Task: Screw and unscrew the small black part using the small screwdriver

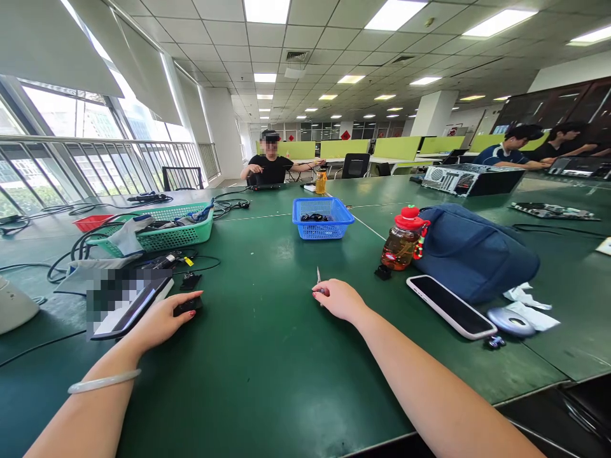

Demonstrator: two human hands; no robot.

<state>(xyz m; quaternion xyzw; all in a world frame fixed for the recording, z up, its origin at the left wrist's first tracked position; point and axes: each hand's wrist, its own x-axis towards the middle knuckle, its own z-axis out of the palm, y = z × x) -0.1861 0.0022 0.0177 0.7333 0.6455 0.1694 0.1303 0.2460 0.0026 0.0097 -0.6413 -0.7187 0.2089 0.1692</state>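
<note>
My left hand (162, 318) lies on the green table (267, 369) with its fingers curled over a small black part (188, 306), beside a dark tablet (131, 305). A pale bangle sits on that wrist. My right hand (337, 298) rests at the middle of the table, fingers closed in a pinch on a thin pointed silver tool (318, 277) that sticks up from them.
A blue basket (323, 217) stands ahead, a green basket (162, 232) with cables at the left. At the right lie a white phone (451, 305), a red-capped bottle (403, 240) and a dark blue bag (472, 254). A person sits across the table; two others at far right.
</note>
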